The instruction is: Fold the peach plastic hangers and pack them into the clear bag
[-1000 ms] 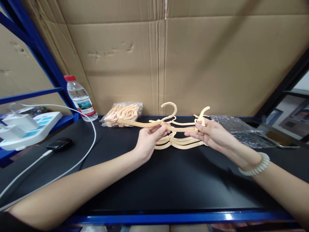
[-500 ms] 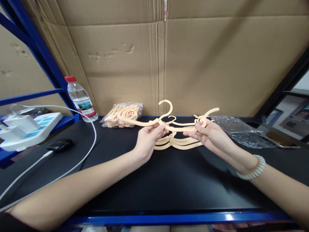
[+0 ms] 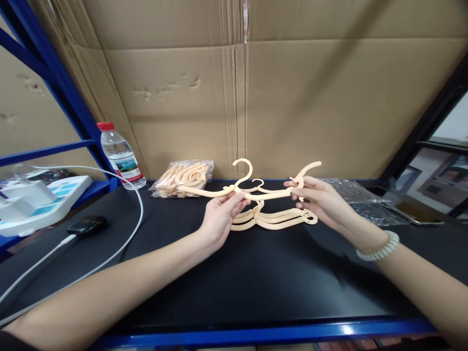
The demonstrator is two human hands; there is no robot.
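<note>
A cream plastic clothes hanger (image 3: 270,196) is held up above the black table, its hook pointing upward. My left hand (image 3: 223,214) pinches it at the middle, just below the hook. At the hanger's right end, my right hand (image 3: 321,197) has its fingers around the joint, where a curved end piece (image 3: 309,168) sticks up to the right. The fingers partly hide that joint. Behind and below the held hanger, several matching hangers (image 3: 278,222) lie stacked on the table.
A clear bag of cream hanger parts (image 3: 183,178) lies at the back left, near a water bottle (image 3: 122,158). A white power strip (image 3: 51,200), a black device (image 3: 87,224) and a looping white cable are at left. Crumpled clear plastic (image 3: 365,200) lies at right.
My right fingers have shifted and spread around the hanger's right joint, uncovering the stacked hangers' right ends. My left hand keeps its pinch. The view has moved slightly.
</note>
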